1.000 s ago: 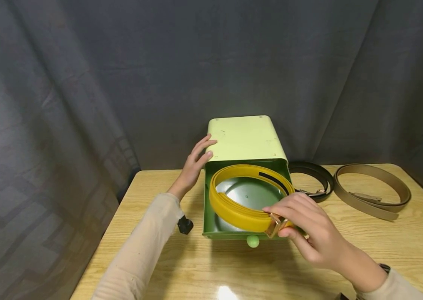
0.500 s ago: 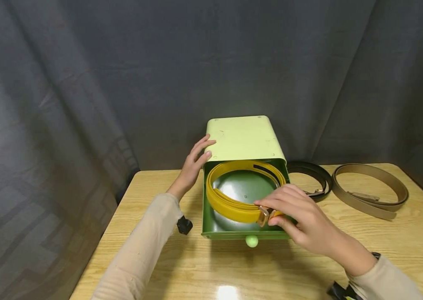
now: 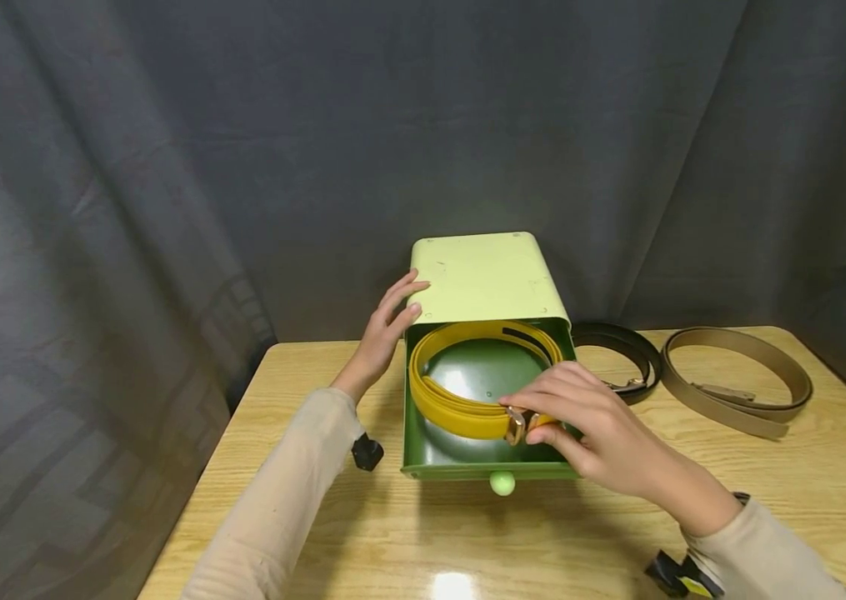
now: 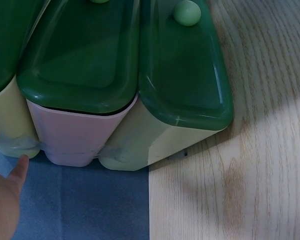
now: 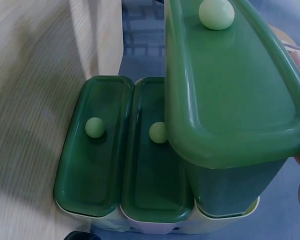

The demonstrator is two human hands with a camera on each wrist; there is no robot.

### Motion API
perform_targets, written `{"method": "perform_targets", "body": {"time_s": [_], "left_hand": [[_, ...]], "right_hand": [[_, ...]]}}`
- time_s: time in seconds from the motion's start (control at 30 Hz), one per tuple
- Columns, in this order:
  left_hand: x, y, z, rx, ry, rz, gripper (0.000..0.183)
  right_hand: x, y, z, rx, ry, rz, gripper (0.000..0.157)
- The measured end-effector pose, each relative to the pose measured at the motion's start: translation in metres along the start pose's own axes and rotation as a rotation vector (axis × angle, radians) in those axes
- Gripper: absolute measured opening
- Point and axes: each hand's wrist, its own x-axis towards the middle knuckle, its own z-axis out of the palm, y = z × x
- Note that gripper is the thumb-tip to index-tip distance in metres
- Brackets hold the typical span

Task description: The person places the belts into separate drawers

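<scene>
1. Head view: three coiled belts. The yellow belt (image 3: 453,417) is at the one open drawer (image 3: 460,472); I cannot tell whether it touches the floor. The black belt (image 3: 610,335) and tan belt (image 3: 726,417) lie on the table (image 3: 805,517).
2. The right hand (image 3: 595,421) pinches the yellow belt by its gold buckle (image 3: 516,425); the left hand (image 3: 377,346), fingers spread, touches the pale-green cabinet (image 3: 486,279).
3. Left wrist view adds one pink casing (image 4: 80,140) between two cream casings (image 4: 135,132).
4. Right wrist view shows three round knobs (image 5: 95,127); the head view, one.
</scene>
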Motion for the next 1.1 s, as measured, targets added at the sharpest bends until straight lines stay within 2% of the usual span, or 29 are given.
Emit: {"method": "perform_targets", "body": {"time_s": [0.27,0.5,0.67,0.83,1.1], "left_hand": [[-0.001,0.001,0.000,0.008,0.008,-0.005,0.044],[-0.002,0.001,0.001,0.019,0.001,-0.008,0.043],[-0.001,0.000,0.000,0.019,0.007,0.003,0.043],[0.000,0.000,0.001,0.007,0.007,0.001,0.044],[0.000,0.002,0.001,0.008,0.001,0.004,0.044]], "right_hand": [[0.001,0.003,-0.005,0.008,-0.110,0.053,0.039],[0.000,0.009,-0.010,0.085,-0.205,0.118,0.035],[0.000,0.013,-0.012,0.109,-0.247,0.127,0.035],[-0.001,0.016,-0.013,0.099,-0.307,0.174,0.040],[-0.006,0.020,-0.012,0.056,-0.412,0.242,0.037]]}}
